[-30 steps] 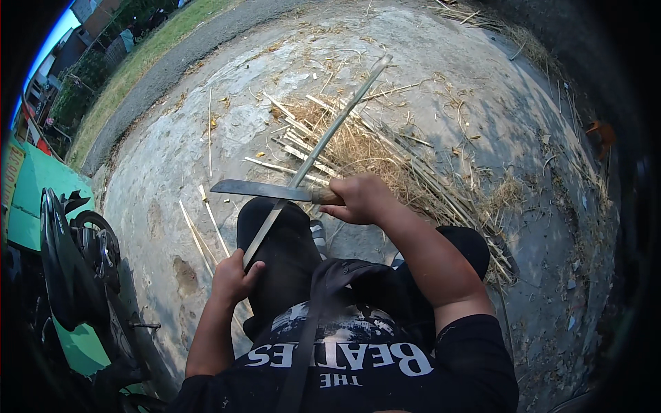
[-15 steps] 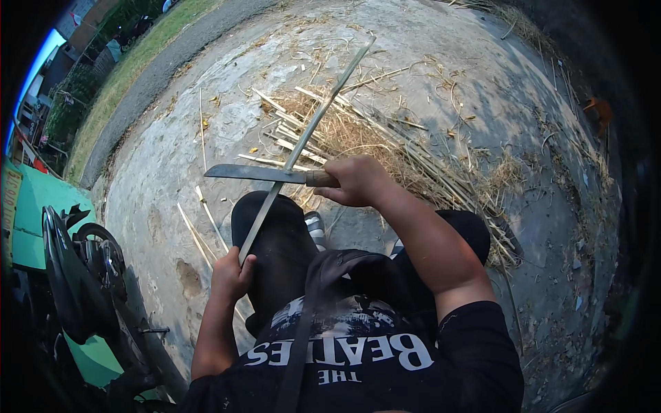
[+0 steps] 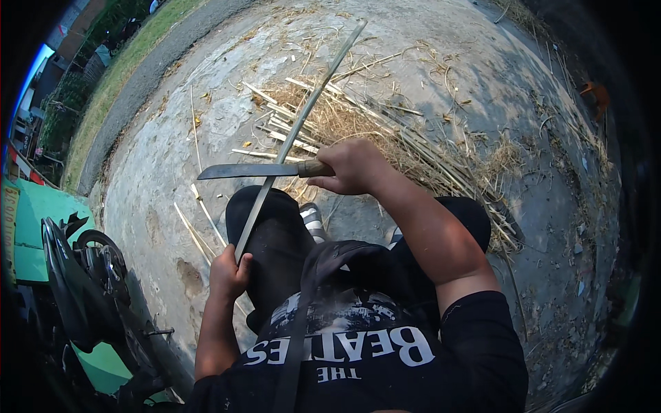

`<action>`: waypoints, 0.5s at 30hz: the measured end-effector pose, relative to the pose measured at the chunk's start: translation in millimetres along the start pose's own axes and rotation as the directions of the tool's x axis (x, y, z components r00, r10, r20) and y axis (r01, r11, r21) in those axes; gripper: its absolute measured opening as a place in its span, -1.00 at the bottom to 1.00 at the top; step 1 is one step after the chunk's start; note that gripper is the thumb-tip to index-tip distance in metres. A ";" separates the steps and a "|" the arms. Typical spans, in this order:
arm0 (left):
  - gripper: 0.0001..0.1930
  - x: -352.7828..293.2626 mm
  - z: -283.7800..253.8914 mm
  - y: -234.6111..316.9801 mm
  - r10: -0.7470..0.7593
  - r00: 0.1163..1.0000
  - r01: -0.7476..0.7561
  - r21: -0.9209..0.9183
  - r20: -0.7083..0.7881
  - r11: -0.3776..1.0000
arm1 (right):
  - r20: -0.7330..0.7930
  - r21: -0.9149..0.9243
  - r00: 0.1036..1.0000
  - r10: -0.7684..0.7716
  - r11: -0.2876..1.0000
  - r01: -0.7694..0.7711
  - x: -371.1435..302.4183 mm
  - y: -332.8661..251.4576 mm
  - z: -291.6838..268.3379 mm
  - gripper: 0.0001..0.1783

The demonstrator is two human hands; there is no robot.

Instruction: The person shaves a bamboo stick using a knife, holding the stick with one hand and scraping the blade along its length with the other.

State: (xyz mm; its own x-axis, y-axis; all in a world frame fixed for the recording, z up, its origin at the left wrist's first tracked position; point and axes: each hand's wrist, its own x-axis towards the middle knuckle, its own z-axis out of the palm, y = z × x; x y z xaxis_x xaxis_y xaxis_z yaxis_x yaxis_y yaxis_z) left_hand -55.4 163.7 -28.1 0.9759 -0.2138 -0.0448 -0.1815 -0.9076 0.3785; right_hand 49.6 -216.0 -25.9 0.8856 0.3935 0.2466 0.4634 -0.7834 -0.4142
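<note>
My right hand [image 3: 351, 167] is wrapped round the wooden handle of a machete [image 3: 248, 171], whose broad blade points left. A long, narrow greenish bamboo strip [image 3: 310, 103] slants from near my left knee up to the far side. The blade lies across this strip just beyond my left knee and appears to touch it. Down at the strip's near end, my left hand [image 3: 231, 272] grips it with the thumb along the side.
Beyond my knees lies a heap of pale split strips [image 3: 427, 162] with curly shavings [image 3: 344, 120]. Loose strips [image 3: 206, 210] rest on the concrete to the left. A parked motorcycle [image 3: 89, 289] stands at the left, beside a green surface [image 3: 31, 227].
The view has shifted slightly, and the machete, strip and both hands appear a little farther left. Both grips stay the same, with the blade still across the strip.
</note>
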 end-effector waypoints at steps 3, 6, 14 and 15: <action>-0.38 7.5 -0.2 7.3 0.008 1.000 -0.008 -0.054 -0.012 0.999 | 0.063 0.093 0.990 0.126 0.987 -0.131 -2.3 28.9 5.3 -0.43; -0.40 11.9 -0.7 6.4 -0.010 1.000 0.010 -0.004 0.027 1.000 | 0.114 0.101 0.971 0.210 0.970 -0.221 -3.1 27.3 15.5 -0.43; -0.28 4.0 -1.9 -4.7 -0.027 0.999 0.028 -0.026 0.029 0.999 | -0.007 -0.052 0.997 -0.071 0.996 0.071 1.3 -10.5 16.8 -0.48; -0.26 7.2 0.1 -3.6 0.032 0.999 -0.031 -0.052 0.009 0.998 | -0.047 -0.004 0.997 -0.055 0.998 0.055 2.0 4.5 17.8 -0.48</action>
State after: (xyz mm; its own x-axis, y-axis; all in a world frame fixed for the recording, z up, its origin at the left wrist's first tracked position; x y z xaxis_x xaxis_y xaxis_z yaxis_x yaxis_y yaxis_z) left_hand -47.7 165.4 -29.9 0.9684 -0.2459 -0.0415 -0.2052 -0.8803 0.4277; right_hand 54.0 -210.1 -42.8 0.8562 0.4134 0.3097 0.5115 -0.7622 -0.3968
